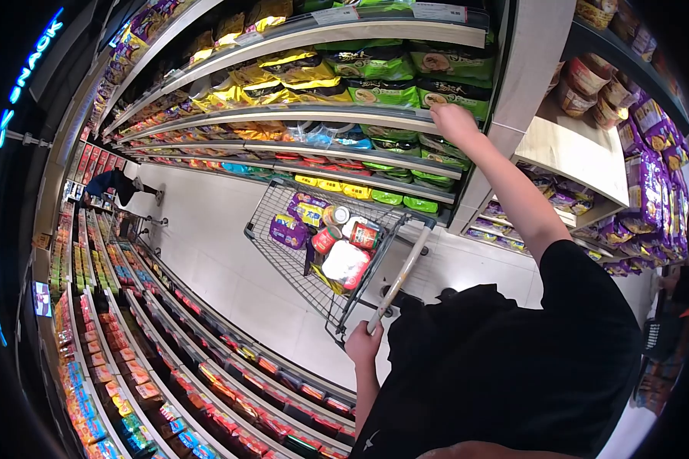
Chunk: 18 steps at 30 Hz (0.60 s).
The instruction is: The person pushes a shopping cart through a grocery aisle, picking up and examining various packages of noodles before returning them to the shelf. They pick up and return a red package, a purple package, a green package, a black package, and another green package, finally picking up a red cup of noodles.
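My left hand (364, 342) is wrapped round the lower end of the handle (402, 279) of a wire shopping cart (272, 206). My right arm stretches up to a shelf, where my right hand (453, 122) has its fingers curled at the front of a green instant noodle packet (455, 95); the fingertips are partly hidden. More green packets (385, 92) lie beside it, with yellow packets (311, 89) further along. Inside the cart are purple packets (289, 231), a red can (324, 241), a jar with a pale lid (335, 215) and a white-and-red package (346, 264).
Shelves of snack packets (130, 344) line the aisle's other side. A person in dark clothes (115, 187) stands far down the aisle near another cart (134, 227). Purple packets (651, 191) hang at the right, by a wooden shelf (578, 157) with tubs. Pale floor (207, 222) runs between.
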Available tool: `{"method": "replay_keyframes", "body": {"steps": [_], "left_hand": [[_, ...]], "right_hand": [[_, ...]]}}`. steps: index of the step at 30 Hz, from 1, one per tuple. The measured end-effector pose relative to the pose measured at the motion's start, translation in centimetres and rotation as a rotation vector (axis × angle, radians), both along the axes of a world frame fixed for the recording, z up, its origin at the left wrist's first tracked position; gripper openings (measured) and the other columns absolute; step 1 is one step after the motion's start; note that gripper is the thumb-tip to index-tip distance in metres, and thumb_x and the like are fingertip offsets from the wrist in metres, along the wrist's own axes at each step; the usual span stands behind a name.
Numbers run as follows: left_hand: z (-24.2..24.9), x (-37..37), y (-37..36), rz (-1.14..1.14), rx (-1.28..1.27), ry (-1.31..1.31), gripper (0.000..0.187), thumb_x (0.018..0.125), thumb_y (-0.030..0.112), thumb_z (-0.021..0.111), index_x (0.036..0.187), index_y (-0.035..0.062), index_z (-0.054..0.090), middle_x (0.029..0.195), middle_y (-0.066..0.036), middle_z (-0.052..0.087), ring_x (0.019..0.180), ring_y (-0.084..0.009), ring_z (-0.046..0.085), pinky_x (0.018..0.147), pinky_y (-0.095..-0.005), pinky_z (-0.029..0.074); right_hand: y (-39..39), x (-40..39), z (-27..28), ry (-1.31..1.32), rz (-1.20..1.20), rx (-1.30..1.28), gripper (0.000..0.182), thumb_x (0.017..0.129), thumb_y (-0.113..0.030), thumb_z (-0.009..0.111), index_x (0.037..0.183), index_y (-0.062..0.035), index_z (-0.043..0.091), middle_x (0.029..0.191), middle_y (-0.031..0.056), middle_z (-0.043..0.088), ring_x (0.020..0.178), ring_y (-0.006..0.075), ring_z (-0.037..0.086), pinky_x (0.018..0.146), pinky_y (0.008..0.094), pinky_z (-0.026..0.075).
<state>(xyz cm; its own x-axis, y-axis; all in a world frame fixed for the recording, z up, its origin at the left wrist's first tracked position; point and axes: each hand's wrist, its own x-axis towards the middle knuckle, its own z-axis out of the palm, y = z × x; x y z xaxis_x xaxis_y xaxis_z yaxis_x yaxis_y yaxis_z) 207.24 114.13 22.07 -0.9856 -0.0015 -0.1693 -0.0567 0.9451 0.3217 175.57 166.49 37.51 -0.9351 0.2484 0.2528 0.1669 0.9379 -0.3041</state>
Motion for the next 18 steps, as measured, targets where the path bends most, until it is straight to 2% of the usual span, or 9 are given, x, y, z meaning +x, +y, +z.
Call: {"method": "replay_keyframes", "body": {"steps": [2, 4, 7, 8, 9, 14, 15, 16, 18], "left_hand": [[0.1, -0.7, 0.0, 0.005, -0.014, -0.05, 0.052, 0.094, 0.063, 0.065, 0.088, 0.0111, 0.072, 0.071, -0.014, 0.07, 0.071, -0.0396, 0.072, 0.062, -0.0511, 0.054], [0.1, -1.1, -0.1, -0.004, -0.013, -0.032, 0.052, 0.093, 0.062, 0.067, 0.086, 0.0109, 0.07, 0.071, -0.014, 0.069, 0.069, -0.039, 0.071, 0.061, -0.0503, 0.053], [0.1, -1.4, -0.6, -0.004, -0.011, -0.016, 0.051, 0.093, 0.062, 0.068, 0.085, 0.011, 0.07, 0.071, -0.013, 0.069, 0.068, -0.0383, 0.071, 0.059, -0.0494, 0.053], [0.0, -1.9, -0.6, -0.004, -0.005, -0.013, 0.051, 0.092, 0.062, 0.068, 0.086, 0.0113, 0.071, 0.071, -0.013, 0.069, 0.069, -0.0383, 0.071, 0.06, -0.0492, 0.053], [-0.4, -2.1, -0.7, -0.004, -0.016, 0.001, 0.051, 0.092, 0.063, 0.068, 0.088, 0.0121, 0.072, 0.072, -0.013, 0.07, 0.07, -0.0383, 0.072, 0.061, -0.0492, 0.053], [0.1, -3.1, -1.0, 0.005, -0.02, -0.05, 0.052, 0.092, 0.063, 0.067, 0.086, 0.0118, 0.071, 0.074, -0.014, 0.071, 0.073, -0.0393, 0.072, 0.063, -0.051, 0.053], [0.1, -3.3, -1.1, 0.008, -0.027, -0.056, 0.052, 0.093, 0.063, 0.067, 0.086, 0.0116, 0.071, 0.074, -0.014, 0.071, 0.073, -0.0396, 0.072, 0.063, -0.0514, 0.053], [-0.1, -3.5, -1.2, 0.002, -0.025, -0.04, 0.052, 0.093, 0.063, 0.067, 0.086, 0.0116, 0.071, 0.074, -0.014, 0.071, 0.073, -0.0396, 0.072, 0.063, -0.0514, 0.053], [-0.2, -3.7, -1.4, 0.006, -0.031, -0.06, 0.053, 0.093, 0.063, 0.066, 0.086, 0.0114, 0.071, 0.074, -0.014, 0.071, 0.073, -0.0397, 0.072, 0.063, -0.0513, 0.053]], "right_hand": [[0.1, -0.1, -0.2, -0.03, -0.006, 0.032, 0.025, 0.103, -0.023, 0.061, 0.114, -0.0065, 0.076, 0.106, 0.0204, 0.077, 0.098, 0.0416, 0.074, 0.085, 0.054, 0.059], [-0.3, 0.8, -0.3, 0.195, 0.004, 0.016, 0.024, 0.104, -0.023, 0.059, 0.115, -0.0071, 0.074, 0.11, 0.0188, 0.076, 0.096, 0.0411, 0.074, 0.082, 0.0531, 0.059], [-3.2, 4.7, 2.0, 0.4, -0.014, -0.069, 0.021, 0.102, -0.018, 0.058, 0.111, -0.0076, 0.073, 0.109, 0.0173, 0.076, 0.091, 0.041, 0.074, 0.076, 0.052, 0.061], [-3.6, 5.7, 0.8, 0.391, 0.007, -0.098, 0.021, 0.103, -0.02, 0.06, 0.114, -0.008, 0.072, 0.115, 0.0158, 0.074, 0.091, 0.0402, 0.074, 0.074, 0.0516, 0.061], [-4.9, 7.6, 0.7, 0.426, 0.065, -0.139, 0.02, 0.103, -0.022, 0.061, 0.114, -0.0092, 0.073, 0.107, 0.0165, 0.075, 0.086, 0.0396, 0.074, 0.072, 0.0511, 0.06], [-9.4, 16.8, -8.0, 0.045, 0.238, -0.245, 0.023, 0.105, -0.03, 0.06, 0.112, -0.013, 0.074, 0.074, 0.0198, 0.07, 0.065, 0.0422, 0.07, 0.062, 0.0559, 0.057], [-10.3, 18.8, -9.7, 0.024, 0.301, -0.261, 0.023, 0.105, -0.031, 0.059, 0.111, -0.0146, 0.074, 0.071, 0.0198, 0.069, 0.063, 0.0425, 0.069, 0.06, 0.0565, 0.057], [-11.1, 20.7, -11.1, -0.163, 0.35, -0.172, 0.024, 0.105, -0.033, 0.058, 0.112, -0.016, 0.074, 0.073, 0.0193, 0.07, 0.065, 0.0419, 0.07, 0.061, 0.0569, 0.057], [-13.3, 24.6, -10.8, -0.255, 0.385, -0.266, 0.025, 0.105, -0.035, 0.058, 0.113, -0.0182, 0.074, 0.075, 0.0179, 0.072, 0.068, 0.0414, 0.071, 0.063, 0.0572, 0.057]]}}
